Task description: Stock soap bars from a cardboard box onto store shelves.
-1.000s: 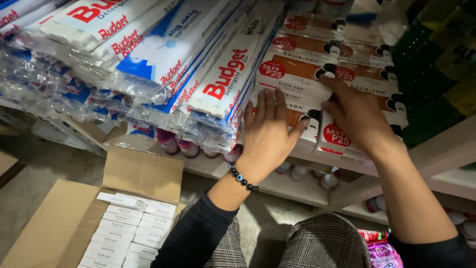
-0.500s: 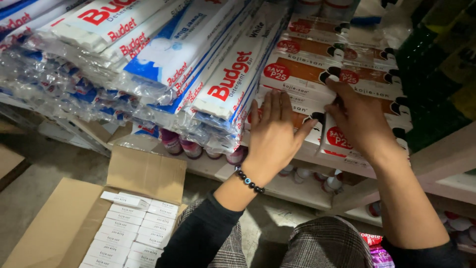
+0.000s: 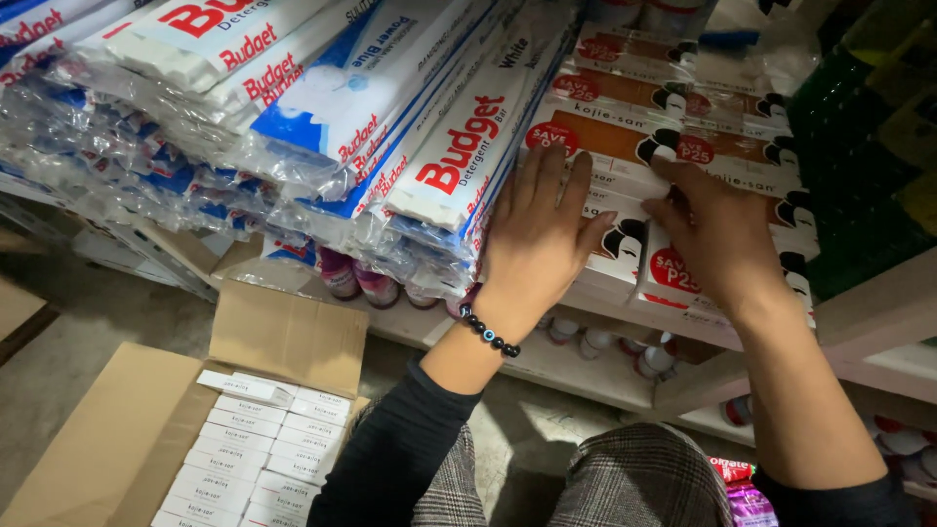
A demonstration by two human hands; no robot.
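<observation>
White and orange soap boxes [image 3: 625,146] lie stacked flat on the shelf [image 3: 878,312] in front of me, long axes running left to right, narrow front faces turned toward me; my left hand [image 3: 537,239] lies flat against the left end of the stack, fingers [image 3: 551,181] straight and nearly together, pointing up and away, thumb [image 3: 595,229] angled out to the right over a box front; my right hand [image 3: 717,234] rests on the boxes just beside it, fingers bent and pressing on a box face, though I cannot tell whether they pinch one; a beaded bracelet [image 3: 488,332] circles my left wrist; just left of my left hand a pile of long wrapped detergent bars [image 3: 429,146] slopes down toward me, long axes pointing from upper right to lower left; below, on the floor, an open cardboard carton [image 3: 283,337] holds rows of small white boxes [image 3: 244,449] lying flat; small bottles [image 3: 361,278] stand on the lower shelf under the bars.
</observation>
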